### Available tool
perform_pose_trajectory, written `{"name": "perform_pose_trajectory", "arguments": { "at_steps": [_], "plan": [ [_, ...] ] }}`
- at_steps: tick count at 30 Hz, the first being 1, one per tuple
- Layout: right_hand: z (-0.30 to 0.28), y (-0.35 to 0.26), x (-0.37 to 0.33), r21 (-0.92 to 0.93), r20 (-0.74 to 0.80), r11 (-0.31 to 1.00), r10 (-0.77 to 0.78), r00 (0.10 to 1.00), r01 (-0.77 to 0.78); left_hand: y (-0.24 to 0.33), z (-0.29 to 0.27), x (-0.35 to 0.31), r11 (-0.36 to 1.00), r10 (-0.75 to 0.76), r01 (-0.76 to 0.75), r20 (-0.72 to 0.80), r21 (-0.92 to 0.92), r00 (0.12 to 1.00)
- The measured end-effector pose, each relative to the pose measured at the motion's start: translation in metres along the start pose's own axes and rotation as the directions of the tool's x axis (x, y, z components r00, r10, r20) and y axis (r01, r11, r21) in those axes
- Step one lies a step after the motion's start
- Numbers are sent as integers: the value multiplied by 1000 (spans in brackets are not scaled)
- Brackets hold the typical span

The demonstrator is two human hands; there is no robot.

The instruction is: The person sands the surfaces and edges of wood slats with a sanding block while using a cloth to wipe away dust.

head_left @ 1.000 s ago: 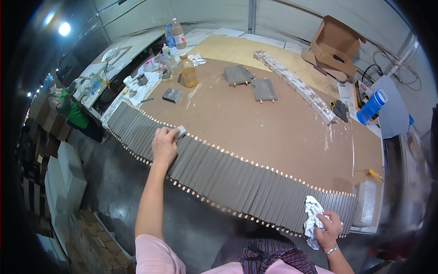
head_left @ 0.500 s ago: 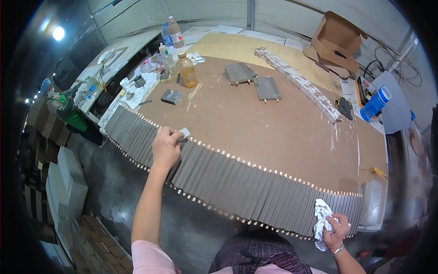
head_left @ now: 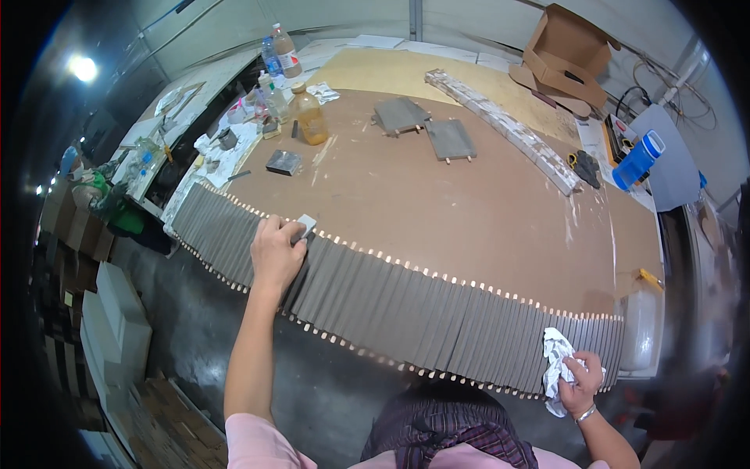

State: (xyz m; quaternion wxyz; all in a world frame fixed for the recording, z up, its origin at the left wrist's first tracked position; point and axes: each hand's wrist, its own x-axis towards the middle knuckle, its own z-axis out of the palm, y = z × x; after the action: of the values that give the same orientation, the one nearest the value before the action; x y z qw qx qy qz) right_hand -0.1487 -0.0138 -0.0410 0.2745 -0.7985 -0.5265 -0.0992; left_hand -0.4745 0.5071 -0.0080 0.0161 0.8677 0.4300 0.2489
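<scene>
A long row of grey slats (head_left: 391,305) with pale peg-like tips on both ends lies along the near edge of the table. My left hand (head_left: 278,248) is closed on a small light-grey flat block (head_left: 305,225) and rests on the slats left of the middle. What the block is made of I cannot tell. Near the row's right end, my right hand (head_left: 580,383) grips a crumpled white paper (head_left: 556,361), which lies over the slats and hangs past their near edge.
Two grey panels with pegs (head_left: 451,141) lie mid-table, beside a long paint-spotted bar (head_left: 504,129). A jar of amber liquid (head_left: 310,117), a dark block (head_left: 284,162) and bottles stand at left. A blue bottle (head_left: 639,160), scissors and an opened cardboard box (head_left: 566,59) are at right.
The view has shifted slightly. My left hand stays on the same stretch of slats with the block, its wrist turned a little. My right hand still holds the paper at the right end.
</scene>
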Motion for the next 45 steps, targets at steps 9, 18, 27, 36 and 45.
{"name": "perform_pose_trajectory", "arguments": {
  "at_steps": [9, 18, 27, 36, 45],
  "plan": [
    [1, -1, 3, -10, -21, 1000, -20, 1000, 20, 11, 1, -3, 998, 45, -47, -43, -43, 998],
    [-1, -1, 2, -12, -19, 999, -36, 999, 36, 26, -7, -19, 995, 27, -35, -78, -99, 997],
    [0, -3, 3, 2, -30, 999, -48, 998, 48, 41, -9, -48, 978, 160, -163, -36, -129, 987],
    [0, -2, 5, -4, -31, 998, -56, 998, 56, 106, -3, -61, 862, 403, -328, 131, -386, 906],
    [-1, 2, 1, -8, -43, 998, -66, 997, 65, 117, -3, -55, 874, 373, -318, 87, -366, 924]
  ]
}}
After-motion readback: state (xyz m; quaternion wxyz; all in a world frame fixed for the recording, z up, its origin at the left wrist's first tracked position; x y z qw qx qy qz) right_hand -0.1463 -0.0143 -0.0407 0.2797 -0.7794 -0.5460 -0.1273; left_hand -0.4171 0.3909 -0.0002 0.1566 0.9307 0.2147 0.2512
